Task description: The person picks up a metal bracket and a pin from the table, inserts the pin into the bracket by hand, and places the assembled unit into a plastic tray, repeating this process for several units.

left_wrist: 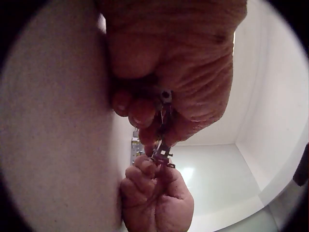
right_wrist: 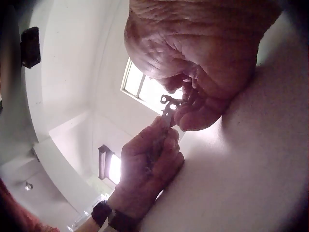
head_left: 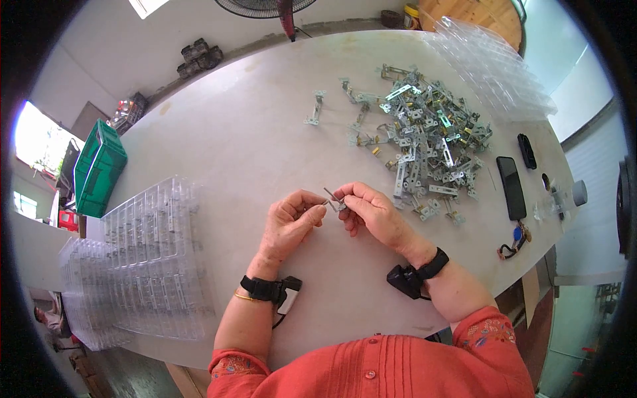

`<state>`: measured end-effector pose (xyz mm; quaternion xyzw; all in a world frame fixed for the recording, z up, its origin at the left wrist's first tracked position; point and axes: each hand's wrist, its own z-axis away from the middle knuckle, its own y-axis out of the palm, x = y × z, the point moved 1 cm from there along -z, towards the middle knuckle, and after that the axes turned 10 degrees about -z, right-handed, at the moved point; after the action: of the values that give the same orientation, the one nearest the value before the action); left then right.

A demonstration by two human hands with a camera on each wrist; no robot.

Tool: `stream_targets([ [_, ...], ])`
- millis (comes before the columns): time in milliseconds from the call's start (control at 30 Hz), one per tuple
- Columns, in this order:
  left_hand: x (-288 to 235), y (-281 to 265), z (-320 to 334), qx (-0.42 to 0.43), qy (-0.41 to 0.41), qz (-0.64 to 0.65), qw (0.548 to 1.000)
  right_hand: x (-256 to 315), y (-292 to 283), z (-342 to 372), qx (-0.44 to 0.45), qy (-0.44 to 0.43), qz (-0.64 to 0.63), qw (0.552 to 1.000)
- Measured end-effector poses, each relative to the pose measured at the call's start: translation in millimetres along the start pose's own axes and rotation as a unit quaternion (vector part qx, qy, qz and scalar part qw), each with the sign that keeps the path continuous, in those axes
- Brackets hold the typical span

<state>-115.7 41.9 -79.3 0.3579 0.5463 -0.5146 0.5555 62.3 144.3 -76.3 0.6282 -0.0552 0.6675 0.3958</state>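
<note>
Over the near middle of the table, my left hand point(head_left: 292, 222) and right hand point(head_left: 373, 211) meet at a small metal bracket point(head_left: 336, 204). Thumb and fingers of the right hand pinch one end of it. The left hand grips the other part between thumb and forefinger. In the left wrist view the bracket point(left_wrist: 164, 152) shows a square hole and small tabs between the two hands. A flat end with round holes on the bracket point(right_wrist: 169, 104) sticks out from the right fingers in the right wrist view. Much of the metal is hidden behind the fingers.
A big heap of metal brackets point(head_left: 431, 146) lies at the right back, a lone bracket point(head_left: 316, 108) left of it. Filled clear plastic trays point(head_left: 149, 265) stand at left; stacked clear trays point(head_left: 494, 69) at far right. Nearby are a phone point(head_left: 511, 188) and a green crate point(head_left: 101, 169).
</note>
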Motion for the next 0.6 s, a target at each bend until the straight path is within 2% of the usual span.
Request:
stream_targets([
  [233, -6, 0, 4, 0.036, -0.006, -0.038, 0.999, 3, 2, 1, -0.003, 0.037, 0.095, 0.995],
  [333, -7, 1, 5, 0.048, -0.013, -0.025, 0.998, -8, -1, -3, -0.023, -0.01, 0.074, 0.997],
  [400, -3, -1, 4, 0.054, -0.031, 0.016, 0.998, -11, -5, -5, -0.021, -0.081, 0.032, 0.996],
  [433, -2, -1, 3, 0.053, -0.03, 0.016, 0.998, -10, -4, -5, -0.021, -0.081, 0.032, 0.996],
  [500, -2, -4, 0, 0.034, -0.022, 0.088, 0.995, -3, 1, -2, -0.001, -0.179, 0.023, 0.984],
  [600, -7, -2, 0, 0.014, -0.024, 0.107, 0.994, 1, 3, 2, 0.035, -0.198, 0.047, 0.978],
])
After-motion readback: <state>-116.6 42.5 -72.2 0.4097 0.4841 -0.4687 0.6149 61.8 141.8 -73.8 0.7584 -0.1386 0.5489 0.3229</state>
